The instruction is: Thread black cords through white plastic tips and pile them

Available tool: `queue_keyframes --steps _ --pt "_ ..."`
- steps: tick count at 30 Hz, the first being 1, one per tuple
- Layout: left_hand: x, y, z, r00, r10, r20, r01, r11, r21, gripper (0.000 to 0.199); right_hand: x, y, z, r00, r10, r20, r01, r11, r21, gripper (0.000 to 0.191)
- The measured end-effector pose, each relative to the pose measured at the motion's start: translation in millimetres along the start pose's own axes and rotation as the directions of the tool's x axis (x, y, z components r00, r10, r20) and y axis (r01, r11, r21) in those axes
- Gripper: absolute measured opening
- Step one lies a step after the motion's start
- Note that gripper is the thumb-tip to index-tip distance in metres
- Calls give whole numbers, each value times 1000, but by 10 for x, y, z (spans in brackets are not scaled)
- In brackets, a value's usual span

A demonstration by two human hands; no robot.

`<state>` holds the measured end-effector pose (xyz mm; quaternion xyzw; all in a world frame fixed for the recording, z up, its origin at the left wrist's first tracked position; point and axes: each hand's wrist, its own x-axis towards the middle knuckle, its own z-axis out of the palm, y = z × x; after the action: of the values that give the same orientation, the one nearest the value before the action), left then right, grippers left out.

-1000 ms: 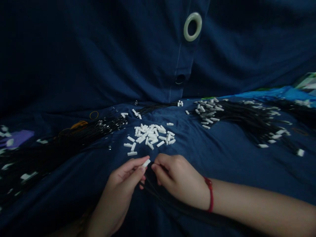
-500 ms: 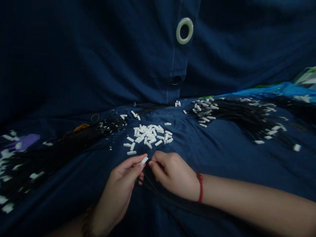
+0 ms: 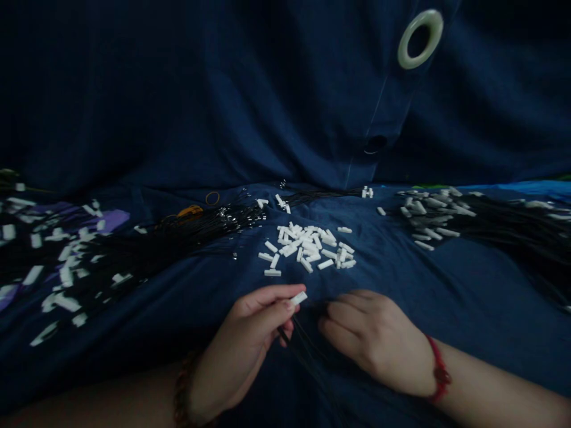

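Between the thumb and forefinger of my left hand (image 3: 250,339) is a small white plastic connector housing (image 3: 298,298), its tip angled up to the right. Thin black wires (image 3: 307,339) hang below that hand and trail down to the right. My right hand (image 3: 372,333), with a red bracelet at the wrist, is a short way to the right, fingers curled closed; its fingertips are dark and blurred, so I cannot make out what they hold. Just beyond both hands lies a loose pile of white connector housings (image 3: 307,241).
Black wires with bare metal ends (image 3: 218,223) lie to the left, near an orange bundle of bands (image 3: 190,211). White-ended wires (image 3: 66,267) spread at far left over something purple. Another wire bundle (image 3: 499,217) lies right. A dark blue curtain (image 3: 223,89) hangs behind.
The view has turned left, so everything appears shifted right. My right hand has moved away from the left hand, opening a gap. The left hand still holds the white housing.
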<state>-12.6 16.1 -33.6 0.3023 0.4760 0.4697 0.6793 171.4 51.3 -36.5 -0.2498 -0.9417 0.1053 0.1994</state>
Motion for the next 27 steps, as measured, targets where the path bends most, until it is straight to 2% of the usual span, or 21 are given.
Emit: queue_keyframes --steps 2,5,8,11,15,17,19,22,24,25,27 --pt "10 11 -6 1000 -13 -5 13 1000 -27 21 10 7 20 988 156 18 -157 986 61 21" --pt "23 33 -4 999 -21 -24 20 999 -46 22 34 -8 24 926 369 83 -378 893 243 19" --pt "27 43 -3 999 -28 -32 26 998 -50 23 55 -44 -11 872 455 181 -486 762 427 14" --pt "24 44 -7 999 -36 -25 35 997 -64 22 66 -104 -88 876 431 215 -478 725 495 17" --pt "31 47 -10 999 -37 -15 36 997 -66 21 65 -208 -165 911 335 240 -410 788 458 10" --pt "38 47 -11 999 -42 -4 41 997 -68 20 62 -240 -159 906 357 228 -423 804 419 9" --pt "47 46 -14 999 -44 -4 43 997 -70 20 65 -240 -139 895 389 220 -446 796 409 17" --pt "57 43 -20 999 -43 -14 42 995 -87 19 90 -188 -132 899 376 222 -436 741 510 23" --pt "58 42 -19 999 -48 -18 46 995 -90 19 107 -138 -155 896 365 253 -437 621 651 19" --pt "56 42 -18 998 -53 -18 51 995 -81 19 107 -114 -171 885 352 304 -453 507 733 17" --pt "49 42 -15 998 -63 -16 62 997 -53 19 85 -76 -205 864 262 429 -477 157 865 16"
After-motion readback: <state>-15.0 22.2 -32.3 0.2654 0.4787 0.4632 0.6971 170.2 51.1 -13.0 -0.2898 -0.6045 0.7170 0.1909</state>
